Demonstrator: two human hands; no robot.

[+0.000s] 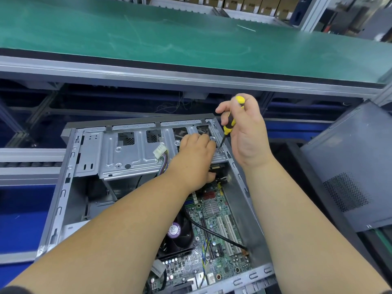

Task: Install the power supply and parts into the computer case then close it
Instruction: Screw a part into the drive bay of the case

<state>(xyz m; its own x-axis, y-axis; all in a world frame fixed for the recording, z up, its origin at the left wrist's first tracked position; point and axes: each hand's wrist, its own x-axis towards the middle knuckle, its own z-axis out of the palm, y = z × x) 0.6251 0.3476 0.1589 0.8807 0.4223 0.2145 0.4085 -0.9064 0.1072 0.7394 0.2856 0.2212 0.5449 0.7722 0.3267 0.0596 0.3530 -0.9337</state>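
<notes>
Right hand [244,128] grips a yellow-and-black screwdriver [230,122] by its handle, thumb and fingers curled round it, the shaft slanting down towards 7 o'clock with the tip set on a screw [219,152] at the right end of the silver drive bracket [127,153]. Left hand [195,153] lies palm-down on that bracket just to the 9 o'clock side of the tip, fingers fairly straight and pressing, gripping nothing that can be seen. Both forearms reach in from 6 o'clock over the open computer case [61,187], which lies on its side at centre frame on the blue worktop [19,219]. Motherboard [214,236] is exposed in the lower half; a white connector [160,150] on coloured wires stands loose at mid-bracket. Detached side panel [356,166] rests at 3 o'clock, well apart from the opening. Judgement: the case is stiff sheet steel, fairly heavy, with thin edges that may cut, so it is best held by its folded rim; the bracket is rigid and tolerates downward pressure. The board and its wiring look fragile and should not be leaned on. The screw is small and liable to slip, so the driver wants firm axial pressure.
</notes>
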